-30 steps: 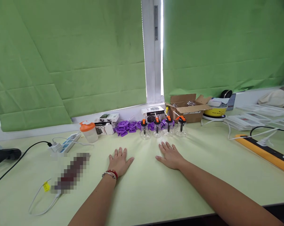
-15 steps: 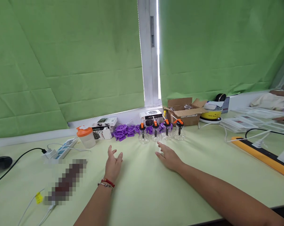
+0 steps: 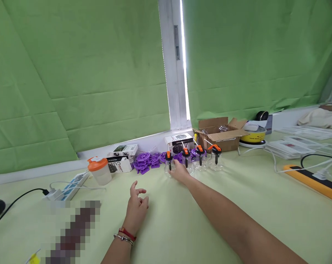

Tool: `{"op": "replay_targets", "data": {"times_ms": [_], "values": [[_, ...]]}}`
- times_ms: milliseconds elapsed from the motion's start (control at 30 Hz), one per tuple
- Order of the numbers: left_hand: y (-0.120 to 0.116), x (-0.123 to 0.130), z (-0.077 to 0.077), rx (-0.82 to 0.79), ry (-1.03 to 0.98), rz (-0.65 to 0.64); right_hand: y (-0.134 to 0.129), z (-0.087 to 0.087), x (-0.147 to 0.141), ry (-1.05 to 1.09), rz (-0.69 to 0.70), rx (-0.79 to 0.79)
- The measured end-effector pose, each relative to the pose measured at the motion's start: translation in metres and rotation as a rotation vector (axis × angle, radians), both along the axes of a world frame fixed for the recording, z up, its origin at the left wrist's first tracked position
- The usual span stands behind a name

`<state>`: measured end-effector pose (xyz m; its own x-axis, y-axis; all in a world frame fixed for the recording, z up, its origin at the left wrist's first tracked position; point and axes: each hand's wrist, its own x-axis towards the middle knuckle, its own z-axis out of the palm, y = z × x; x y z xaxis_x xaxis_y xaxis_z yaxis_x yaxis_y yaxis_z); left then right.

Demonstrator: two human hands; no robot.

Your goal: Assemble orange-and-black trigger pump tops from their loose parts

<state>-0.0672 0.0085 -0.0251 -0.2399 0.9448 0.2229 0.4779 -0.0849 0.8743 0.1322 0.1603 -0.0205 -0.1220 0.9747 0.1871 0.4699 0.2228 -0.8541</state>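
Note:
Several small clear glass jars with black-and-orange lids, dark handles and thin white sticks stand in a row near the back of the table. My right hand (image 3: 180, 172) is at the leftmost glass jar (image 3: 168, 157), thumb in front and fingers along its right side, partly hidden between two jars. Just right of the hand stand a second jar (image 3: 186, 153), a third jar (image 3: 200, 151) and another jar (image 3: 216, 149). My left hand (image 3: 137, 206) hovers over the table, holding nothing, its fingers apart and slightly bent.
Purple plastic parts (image 3: 143, 161) lie behind the jars, near small printed boxes (image 3: 119, 164). An orange-lidded cup (image 3: 99, 171) and a power strip (image 3: 75, 185) stand left. Rightward are an open cardboard box (image 3: 223, 141), a yellow tub (image 3: 253, 135) and an orange-black power strip (image 3: 311, 179).
My right hand has moved forward and left to the leftmost jar. My left hand has shifted slightly right and lower in view, its fingers more bent. The camera view has shifted a little.

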Motion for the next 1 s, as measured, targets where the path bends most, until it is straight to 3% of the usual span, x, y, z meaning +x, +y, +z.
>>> {"op": "replay_targets", "data": {"times_ms": [133,267,400,500,633,800,933,1000], "values": [[0.003,0.002,-0.001,0.027,-0.007,-0.030,-0.025,-0.004,-0.004,-0.075,0.003,0.018],[0.004,0.013,-0.004,0.092,0.055,-0.051,-0.064,-0.009,-0.006,-0.133,0.141,0.089],[0.005,0.021,-0.004,0.102,0.092,-0.032,-0.087,-0.013,-0.009,-0.055,0.235,0.049],[0.008,0.019,-0.006,0.078,0.090,-0.001,-0.082,-0.003,-0.013,0.136,0.147,-0.058],[0.015,0.013,-0.011,0.054,0.091,-0.029,-0.053,0.029,-0.011,0.516,-0.012,-0.104],[0.018,0.006,-0.012,-0.007,0.104,-0.077,-0.028,0.052,-0.003,0.635,0.117,-0.068],[0.011,0.008,0.001,0.029,0.075,-0.042,-0.046,0.051,0.003,0.642,0.168,-0.123],[0.005,0.011,0.010,0.071,0.067,-0.090,-0.064,0.051,0.008,0.675,0.220,-0.182]]}}
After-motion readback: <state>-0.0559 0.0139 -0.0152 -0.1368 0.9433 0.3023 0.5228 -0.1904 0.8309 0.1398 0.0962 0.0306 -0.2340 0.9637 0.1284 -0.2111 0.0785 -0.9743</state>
